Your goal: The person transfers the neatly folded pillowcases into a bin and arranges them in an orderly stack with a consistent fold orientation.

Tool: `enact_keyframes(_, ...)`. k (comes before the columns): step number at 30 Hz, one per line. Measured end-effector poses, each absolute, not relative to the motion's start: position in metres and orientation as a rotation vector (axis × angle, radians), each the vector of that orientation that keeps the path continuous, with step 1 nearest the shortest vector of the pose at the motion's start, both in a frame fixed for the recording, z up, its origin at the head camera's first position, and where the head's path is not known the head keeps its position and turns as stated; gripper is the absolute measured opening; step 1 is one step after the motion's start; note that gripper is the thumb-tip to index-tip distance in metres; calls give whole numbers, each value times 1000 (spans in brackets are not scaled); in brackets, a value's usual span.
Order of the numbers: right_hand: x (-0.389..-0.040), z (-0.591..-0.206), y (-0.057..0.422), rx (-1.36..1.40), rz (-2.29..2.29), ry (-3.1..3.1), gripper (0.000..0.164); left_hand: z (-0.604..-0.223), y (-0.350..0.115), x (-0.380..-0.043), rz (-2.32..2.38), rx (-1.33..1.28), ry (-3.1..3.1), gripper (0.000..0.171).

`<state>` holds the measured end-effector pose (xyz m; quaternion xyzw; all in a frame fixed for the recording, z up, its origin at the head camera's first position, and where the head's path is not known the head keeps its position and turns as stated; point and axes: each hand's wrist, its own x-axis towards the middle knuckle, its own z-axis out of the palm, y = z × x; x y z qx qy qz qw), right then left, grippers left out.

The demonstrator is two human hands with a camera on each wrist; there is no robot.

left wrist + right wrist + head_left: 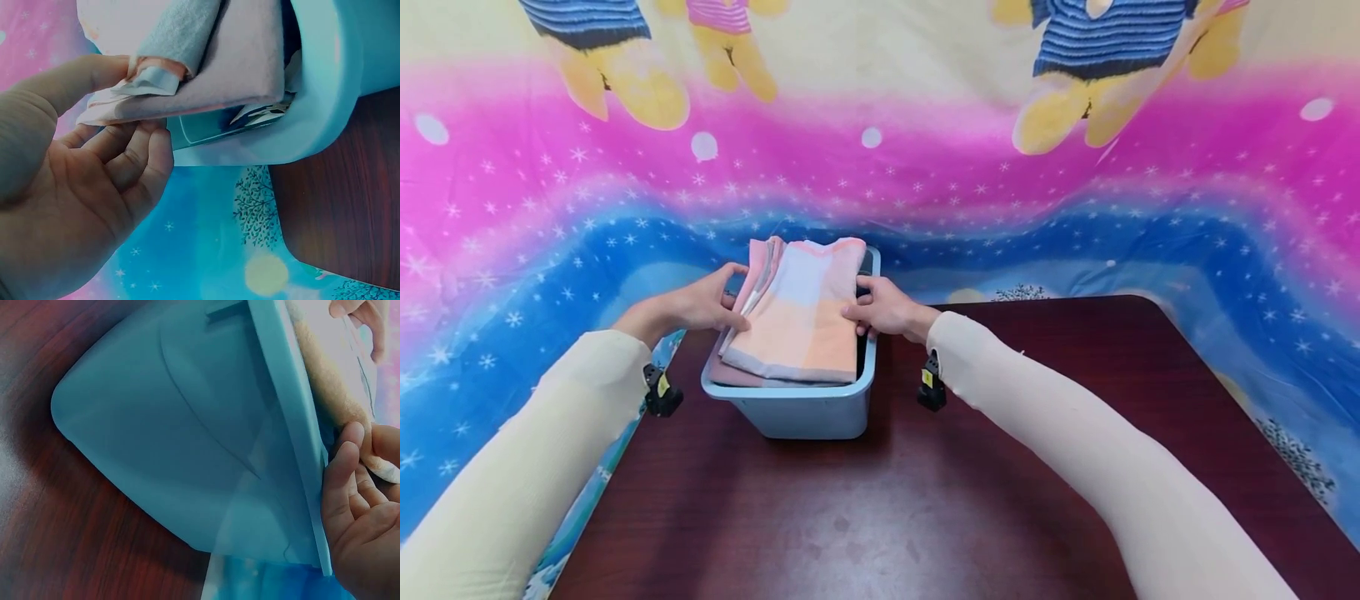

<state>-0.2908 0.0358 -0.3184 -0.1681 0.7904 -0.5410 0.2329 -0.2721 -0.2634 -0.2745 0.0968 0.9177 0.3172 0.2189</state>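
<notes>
A folded checked towel (805, 304) in peach, pink and pale grey lies at the top of a light blue plastic bin (808, 414). At its left edge my left hand (706, 302) pinches the folded layers, thumb above and fingers beneath, as the left wrist view shows on the pink fold (244, 56). My right hand (889, 308) holds the opposite edge between thumb and fingers, close to the bin's rim (294, 425). Under the towel, a pinkish layer shows at the bin's front; other contents are mostly hidden.
The bin stands on the left part of a dark reddish-brown wooden table (1000, 467). Behind and beside the table hangs a pink and blue printed cloth (925, 175). A small black camera (932, 383) sits at the right wrist, another (662, 392) at the left.
</notes>
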Motion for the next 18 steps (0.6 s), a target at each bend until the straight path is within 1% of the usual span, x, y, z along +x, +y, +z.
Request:
enact_keyframes(3, -292, -320, 35, -476, -1465, 2184, 45, -277, -264, -272, 870, 266, 2531, 94)
enact_keyframes(7, -294, -321, 34, -481, -1438, 2202, 41, -279, -264, -272, 855, 263, 2535, 92)
enact_keyframes(12, -295, -322, 33, -480, -1424, 2214, 44, -283, -263, -272, 836, 269, 2565, 90)
enact_keyframes(18, -294, -322, 34, -463, -1426, 2214, 53, -288, -262, -272, 835, 287, 2582, 88)
